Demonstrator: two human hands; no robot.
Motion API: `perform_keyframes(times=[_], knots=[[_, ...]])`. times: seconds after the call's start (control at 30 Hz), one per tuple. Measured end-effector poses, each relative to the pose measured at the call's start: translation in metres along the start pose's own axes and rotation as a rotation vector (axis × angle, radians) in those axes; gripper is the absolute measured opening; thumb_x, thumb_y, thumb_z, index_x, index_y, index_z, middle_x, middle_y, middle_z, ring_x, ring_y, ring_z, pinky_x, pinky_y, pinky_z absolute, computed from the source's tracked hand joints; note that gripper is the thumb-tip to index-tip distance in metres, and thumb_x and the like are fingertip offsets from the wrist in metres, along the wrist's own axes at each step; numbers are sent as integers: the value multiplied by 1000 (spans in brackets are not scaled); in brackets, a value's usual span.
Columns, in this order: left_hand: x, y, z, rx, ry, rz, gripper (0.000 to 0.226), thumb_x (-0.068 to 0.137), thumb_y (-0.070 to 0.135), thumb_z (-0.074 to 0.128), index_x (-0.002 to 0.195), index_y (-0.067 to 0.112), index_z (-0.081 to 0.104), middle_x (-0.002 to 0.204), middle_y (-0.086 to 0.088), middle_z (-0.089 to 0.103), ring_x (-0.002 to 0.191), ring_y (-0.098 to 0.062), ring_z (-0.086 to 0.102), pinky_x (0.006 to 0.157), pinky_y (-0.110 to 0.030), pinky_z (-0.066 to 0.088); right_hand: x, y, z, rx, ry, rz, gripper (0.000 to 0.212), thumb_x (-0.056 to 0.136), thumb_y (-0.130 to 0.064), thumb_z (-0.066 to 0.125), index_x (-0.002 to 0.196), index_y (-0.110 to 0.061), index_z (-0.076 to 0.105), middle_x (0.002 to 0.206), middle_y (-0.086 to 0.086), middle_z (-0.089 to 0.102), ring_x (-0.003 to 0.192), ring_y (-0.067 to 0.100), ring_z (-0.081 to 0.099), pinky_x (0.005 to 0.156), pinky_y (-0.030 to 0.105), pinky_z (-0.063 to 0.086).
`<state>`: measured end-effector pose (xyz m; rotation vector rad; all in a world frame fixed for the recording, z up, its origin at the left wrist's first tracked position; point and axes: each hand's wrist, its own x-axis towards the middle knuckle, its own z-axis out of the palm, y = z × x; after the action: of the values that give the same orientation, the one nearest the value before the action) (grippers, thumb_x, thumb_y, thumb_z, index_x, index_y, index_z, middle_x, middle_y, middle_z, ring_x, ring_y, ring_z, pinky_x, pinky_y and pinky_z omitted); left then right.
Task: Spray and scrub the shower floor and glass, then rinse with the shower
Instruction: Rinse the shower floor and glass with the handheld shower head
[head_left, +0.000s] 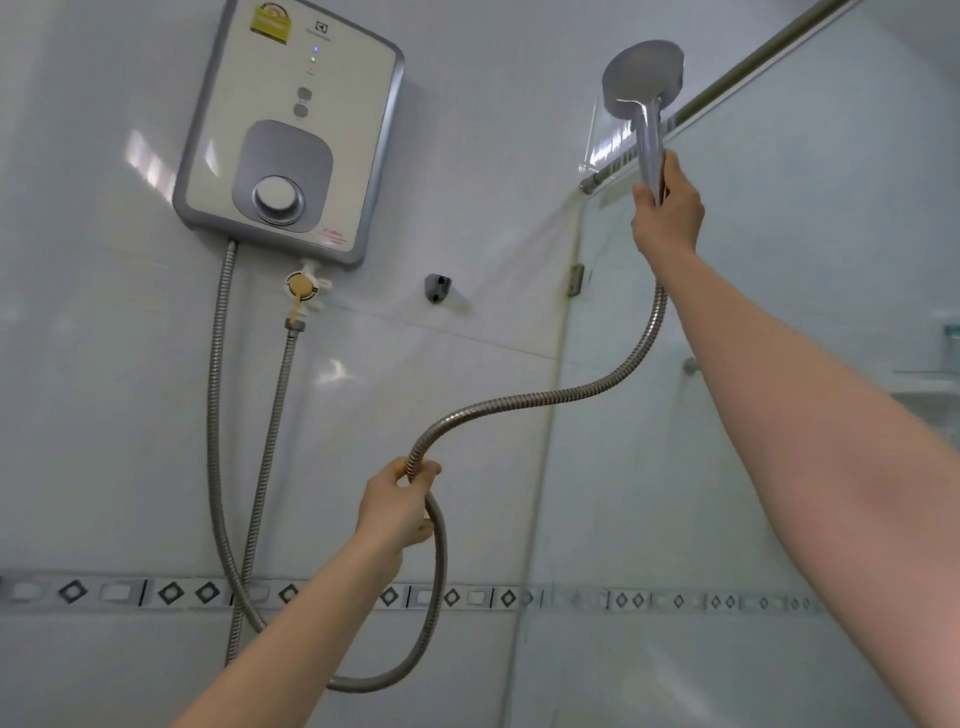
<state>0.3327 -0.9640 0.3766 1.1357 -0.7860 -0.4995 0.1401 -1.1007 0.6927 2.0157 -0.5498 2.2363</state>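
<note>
Gripping the chrome handle from below, the right hand (667, 213) wraps its fingers fully round the stem of the shower head (641, 78) and holds it high, at about 1 o'clock in the view. The round face points away from the camera, toward the top of the glass (779, 312). The left hand (400, 506), at about 7 o'clock, curls thumb and fingers round the metal hose (545, 400) partway along. From there the hose rises in a curve toward 2 o'clock to reach the handle, and below the hand it drops in a loop toward 6 o'clock.

Faint pale streaks beside the head, near the top rail (727, 83), may be running water, though I cannot tell for sure. With the head off its wall holder (438, 287) and aimed at the upper glass, this looks like the rinsing stage, so spraying and scrubbing are probably done. No bottle or brush is in view. The floor is out of view, so whether it has been rinsed cannot be judged. The lower glass, at 3 to 5 o'clock, likely has yet to be rinsed.

At 11 o'clock the water heater (291, 130) hangs on the tiled wall, a small light lit near its top and its valve (304, 288) just beneath.
</note>
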Motion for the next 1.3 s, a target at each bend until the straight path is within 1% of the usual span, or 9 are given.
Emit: perform_keyframes(times=[0.27,0.37,0.47,0.7,0.87,0.97,1.07,1.2,1.3], knots=[[-20,-6,6,-50,-21,-27,13,98,26,57,99,18,67,111,-21,59,84,-38,66,71,-36,59,3,2,-6,44,-39,46,45,97,-17,46,142,-19,42,125,3,59,108,17,58,94,29,51],[-34,-4,6,-60,-21,-19,14,99,27,56,100,19,67,117,-26,61,85,-38,66,68,-34,58,0,-2,-17,1,-40,18,40,97,-16,45,137,-18,47,117,4,62,96,14,58,79,22,50],[-49,-1,9,-59,-24,-9,14,98,28,56,99,21,68,113,-25,62,86,-36,65,67,-33,57,-5,-12,-41,-54,-41,-14,33,95,-14,46,128,-16,52,104,2,61,88,13,54,79,25,50],[-102,6,17,-3,-129,-31,15,99,26,55,97,19,68,98,-21,59,94,-26,60,82,-48,57,-18,-48,-118,-186,-61,-39,30,94,-13,45,122,-15,54,92,-3,54,83,15,51,69,23,40],[-153,9,8,51,-164,-50,16,100,25,55,102,17,68,93,-18,55,85,-22,53,62,-31,49,-41,-76,-167,-217,-70,-8,26,94,-14,46,117,-14,56,91,-2,54,81,14,51,66,18,37],[-184,7,2,63,-183,-36,17,100,24,54,105,15,68,93,-16,52,71,-17,47,59,-29,41,-58,-95,-195,-249,-106,0,23,93,-14,46,113,-12,57,89,-1,54,78,14,49,50,9,34],[-210,4,-1,96,-174,-7,14,100,25,55,99,20,68,91,-12,53,79,-22,48,67,-33,44,-72,-109,-219,-280,-138,9,10,92,-13,45,97,-17,51,87,1,52,75,15,47,44,5,32],[-234,1,-4,153,-181,84,13,99,23,57,96,20,69,81,3,58,86,-21,52,83,-38,46,-84,-125,-244,-336,-181,43,7,91,-13,46,87,-18,43,83,0,49,70,15,45,51,16,35],[-247,-7,-11,242,-197,143,13,97,28,58,96,24,71,68,8,58,68,-17,50,69,-35,41,-90,-134,-263,-344,-209,96,13,90,-13,46,79,-17,41,69,-5,41,55,7,37,38,10,29]])
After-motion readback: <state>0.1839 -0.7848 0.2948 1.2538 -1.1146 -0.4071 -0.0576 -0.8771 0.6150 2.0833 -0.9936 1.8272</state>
